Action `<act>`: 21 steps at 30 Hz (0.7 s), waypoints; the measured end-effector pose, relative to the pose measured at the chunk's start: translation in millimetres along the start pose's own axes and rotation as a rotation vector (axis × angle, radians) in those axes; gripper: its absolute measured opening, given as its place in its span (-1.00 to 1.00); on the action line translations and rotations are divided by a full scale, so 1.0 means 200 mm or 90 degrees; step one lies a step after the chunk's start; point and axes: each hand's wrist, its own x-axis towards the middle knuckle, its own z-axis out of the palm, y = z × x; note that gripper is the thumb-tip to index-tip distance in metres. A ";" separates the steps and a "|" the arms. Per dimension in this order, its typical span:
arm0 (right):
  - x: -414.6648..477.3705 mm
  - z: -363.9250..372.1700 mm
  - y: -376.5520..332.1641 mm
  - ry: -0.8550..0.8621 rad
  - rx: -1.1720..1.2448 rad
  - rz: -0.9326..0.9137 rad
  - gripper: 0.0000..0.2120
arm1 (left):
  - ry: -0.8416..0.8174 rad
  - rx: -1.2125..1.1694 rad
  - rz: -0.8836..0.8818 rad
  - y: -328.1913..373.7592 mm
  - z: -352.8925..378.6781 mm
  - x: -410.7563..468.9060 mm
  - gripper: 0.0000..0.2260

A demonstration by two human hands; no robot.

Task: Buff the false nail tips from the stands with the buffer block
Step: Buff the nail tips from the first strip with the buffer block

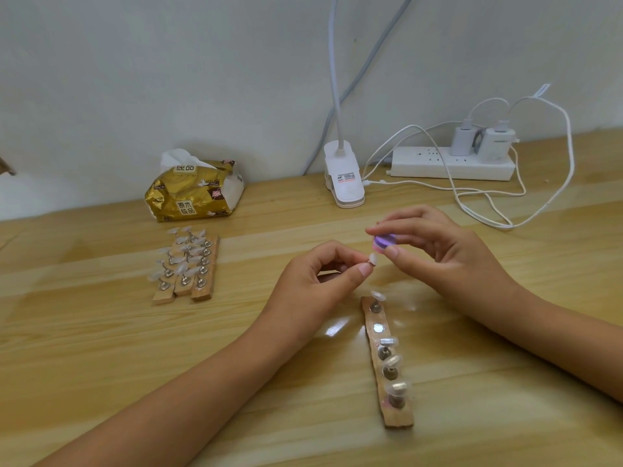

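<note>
Head view looks down on the wooden table (101,348), and it's a busy scene; at the back right lies a white power strip (438,163) with two chargers plugged in and white cables looping off it; back left, a gold tissue pack (194,192) with a tissue poking out of the top; between them, the white clip base of a lamp (344,176); left of centre, three wooden stands (185,264) lie side by side, each loaded with clear nail tips on metal pegs; nearer the person, a single stand (387,365) runs away from the camera, four pegs carrying tips and one bare round magnet showing near its far end; above it, both hands are at work; the right hand (438,251) grips the purple-and-pink buffer block (384,242) between thumb and fingers; the left hand (310,284) pinches a clear nail tip (372,258) at thumb and forefinger, held up just under the block, touching or very nearly so.
</note>
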 end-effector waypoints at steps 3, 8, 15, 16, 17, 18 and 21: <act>0.01 0.00 0.01 0.024 0.039 0.005 -0.75 | 0.012 -0.006 -0.001 0.00 0.00 0.00 -0.99; -0.01 0.02 0.01 -0.027 -0.015 -0.049 -0.76 | 0.003 0.005 0.008 0.00 -0.01 0.00 -0.97; -0.01 0.01 0.01 -0.030 0.013 -0.006 -0.79 | -0.013 0.007 0.007 0.01 0.00 0.00 -0.97; -0.01 0.01 0.01 -0.036 0.008 -0.011 -0.79 | -0.017 0.008 0.007 0.01 0.00 0.00 -0.96; 0.00 0.01 0.01 -0.038 0.011 -0.007 -0.79 | -0.019 0.009 0.006 0.00 0.00 0.00 -0.96; 0.00 0.01 0.01 -0.036 0.020 0.008 -0.79 | -0.018 0.011 0.004 0.00 0.00 0.00 -0.97; 0.00 0.01 0.02 -0.040 0.017 0.019 -0.80 | -0.020 0.005 0.009 0.00 0.00 -0.01 -0.96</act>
